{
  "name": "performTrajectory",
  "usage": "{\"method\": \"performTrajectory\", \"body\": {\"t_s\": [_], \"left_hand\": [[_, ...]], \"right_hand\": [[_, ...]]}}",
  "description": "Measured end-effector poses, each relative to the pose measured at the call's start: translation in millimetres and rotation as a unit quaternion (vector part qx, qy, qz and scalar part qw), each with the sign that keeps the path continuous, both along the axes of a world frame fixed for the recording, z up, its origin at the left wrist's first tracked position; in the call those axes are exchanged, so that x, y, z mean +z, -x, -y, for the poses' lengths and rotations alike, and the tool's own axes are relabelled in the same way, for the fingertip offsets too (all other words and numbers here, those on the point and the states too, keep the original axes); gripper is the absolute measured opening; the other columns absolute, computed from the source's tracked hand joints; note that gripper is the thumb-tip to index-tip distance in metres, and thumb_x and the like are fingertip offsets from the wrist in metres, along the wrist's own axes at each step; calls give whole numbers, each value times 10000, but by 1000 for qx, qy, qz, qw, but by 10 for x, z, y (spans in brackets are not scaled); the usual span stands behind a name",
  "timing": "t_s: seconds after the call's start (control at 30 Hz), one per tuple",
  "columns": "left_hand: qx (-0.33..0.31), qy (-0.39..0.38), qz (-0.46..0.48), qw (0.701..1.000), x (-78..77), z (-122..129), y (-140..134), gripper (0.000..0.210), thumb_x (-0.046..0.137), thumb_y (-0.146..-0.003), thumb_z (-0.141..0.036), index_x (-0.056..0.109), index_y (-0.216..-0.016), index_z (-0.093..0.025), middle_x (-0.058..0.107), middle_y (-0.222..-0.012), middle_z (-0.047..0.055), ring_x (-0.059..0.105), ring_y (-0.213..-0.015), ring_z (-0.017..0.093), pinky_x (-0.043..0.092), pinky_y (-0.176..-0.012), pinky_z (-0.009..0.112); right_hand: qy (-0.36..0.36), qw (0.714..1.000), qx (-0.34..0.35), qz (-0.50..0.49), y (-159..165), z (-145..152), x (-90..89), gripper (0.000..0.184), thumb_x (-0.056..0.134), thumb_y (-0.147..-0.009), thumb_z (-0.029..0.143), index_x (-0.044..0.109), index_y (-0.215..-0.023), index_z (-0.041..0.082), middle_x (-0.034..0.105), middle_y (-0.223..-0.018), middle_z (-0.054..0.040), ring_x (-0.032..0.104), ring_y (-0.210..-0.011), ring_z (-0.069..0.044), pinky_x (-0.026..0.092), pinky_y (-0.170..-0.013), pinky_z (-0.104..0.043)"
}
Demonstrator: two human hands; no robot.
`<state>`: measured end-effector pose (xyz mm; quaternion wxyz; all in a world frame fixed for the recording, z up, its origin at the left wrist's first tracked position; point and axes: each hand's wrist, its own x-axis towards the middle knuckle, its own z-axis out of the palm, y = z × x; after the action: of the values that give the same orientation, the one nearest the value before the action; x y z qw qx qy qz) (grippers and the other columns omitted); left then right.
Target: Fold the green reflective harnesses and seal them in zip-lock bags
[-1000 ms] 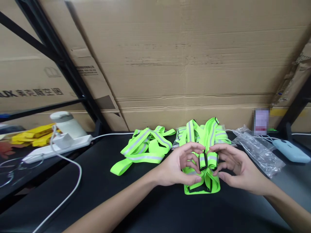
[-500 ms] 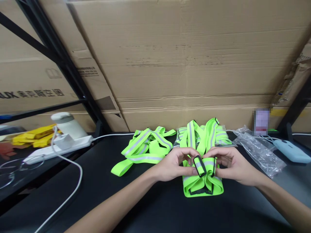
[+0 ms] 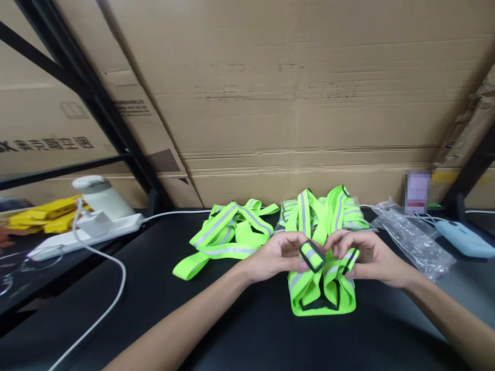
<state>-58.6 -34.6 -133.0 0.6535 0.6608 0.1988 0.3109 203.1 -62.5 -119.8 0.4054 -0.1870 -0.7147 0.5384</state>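
Observation:
A neon-green reflective vest [image 3: 309, 293], made of elastic straps with grey stripes, lies partly folded on the black table in front of me. My left hand [image 3: 280, 253] pinches a strap by its black slider [image 3: 313, 255]. On the other side, my right hand [image 3: 371, 256] grips another strap end with a black edge [image 3: 351, 261]. A black buckle [image 3: 320, 304] shows inside the lower fold. The straps' far ends run up over a plastic-wrapped green bundle [image 3: 353, 215]. To the left rests a loose heap of the same green straps [image 3: 232, 234].
A clear plastic bag [image 3: 413, 237] and a light blue power bank [image 3: 466, 238] lie on the right. At left are a white power strip [image 3: 93, 234] with a cable, a white bottle [image 3: 106, 196] and yellow packets [image 3: 48, 211]. Cardboard [image 3: 247, 103] stands behind the table.
My hands have drawn the two strap ends slightly apart. The strap in my right hand is lifted and turned, and the left slider has tilted. The view has shifted slightly.

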Motion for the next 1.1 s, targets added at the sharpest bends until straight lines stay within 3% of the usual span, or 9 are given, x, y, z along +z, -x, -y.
{"method": "performTrajectory", "body": {"t_s": [0.1, 0.2, 0.37, 0.47, 0.57, 0.73, 0.9, 1.0, 1.1], "left_hand": [[-14, 32, 20, 999, -70, -12, 1, 476, 825, -823, -521, 600, -1039, -162, 774, -913, 81, 753, -872, 213, 554, -819, 318], [-50, 44, 29, 997, -137, 11, -48, 460, 731, -903, -550, 505, -1087, -194, 774, -849, 68, 763, -736, 206, 565, -695, 291], [-8, 15, 19, 1000, -198, 131, -205, 415, 612, -978, -565, 420, -1116, -224, 703, -744, 8, 679, -580, 148, 501, -539, 220], [26, -14, 20, 999, -195, 206, -275, 414, 600, -981, -576, 424, -1115, -226, 602, -729, -43, 597, -568, 105, 459, -556, 212], [46, -45, 13, 998, -191, 254, -300, 409, 603, -978, -577, 447, -1094, -218, 563, -814, -28, 582, -681, 103, 444, -628, 215], [-18, -50, -8, 999, -243, 287, -327, 393, 541, -1003, -583, 405, -1078, -222, 586, -872, 0, 647, -721, 137, 487, -685, 263], [77, -182, -125, 972, -226, 323, -420, 338, 530, -1015, -516, 488, -921, -194, 338, -570, -104, 279, -490, 72, 221, -493, 207], [107, -234, -172, 951, -189, 320, -478, 299, 464, -1036, -427, 520, -868, -185, 334, -548, -90, 291, -490, 84, 221, -504, 229], [80, -269, -164, 946, -174, 292, -490, 244, 418, -985, -333, 520, -822, -183, 360, -586, -64, 351, -521, 99, 260, -536, 240]], "right_hand": [[66, 997, 22, -32, -58, -6, -45, 194, 831, -837, 259, 684, -958, 219, 763, -1101, -67, 717, -999, -197, 547, -867, -359], [127, 988, 30, -79, -63, 6, -87, 247, 806, -876, 342, 642, -1014, 218, 784, -982, -57, 735, -946, -198, 543, -852, -352], [159, 979, 29, -122, 4, 24, -178, 333, 791, -889, 417, 640, -1110, 218, 688, -716, 29, 690, -721, -155, 534, -730, -289], [169, 977, 30, -127, 34, 45, -224, 340, 781, -889, 462, 624, -1066, 218, 648, -657, 49, 637, -609, -134, 529, -711, -297], [186, 970, 15, -155, 46, 61, -242, 296, 750, -917, 464, 570, -943, 231, 630, -643, 60, 574, -526, -104, 531, -686, -289], [212, 963, -37, -163, 45, 55, -244, 311, 687, -958, 488, 505, -901, 243, 645, -612, 48, 580, -508, -116, 480, -546, -222], [220, 962, -67, -147, 81, 63, -258, 347, 693, -940, 518, 520, -863, 227, 565, -522, 64, 457, -429, -85, 402, -487, -193], [218, 960, -102, -141, 103, 61, -291, 317, 683, -945, 499, 555, -868, 219, 483, -468, 85, 330, -389, -70, 317, -440, -190], [208, 959, -118, -150, 77, 50, -340, 267, 681, -934, 468, 608, -931, 211, 441, -432, 94, 262, -361, -76, 247, -401, -209]]}}
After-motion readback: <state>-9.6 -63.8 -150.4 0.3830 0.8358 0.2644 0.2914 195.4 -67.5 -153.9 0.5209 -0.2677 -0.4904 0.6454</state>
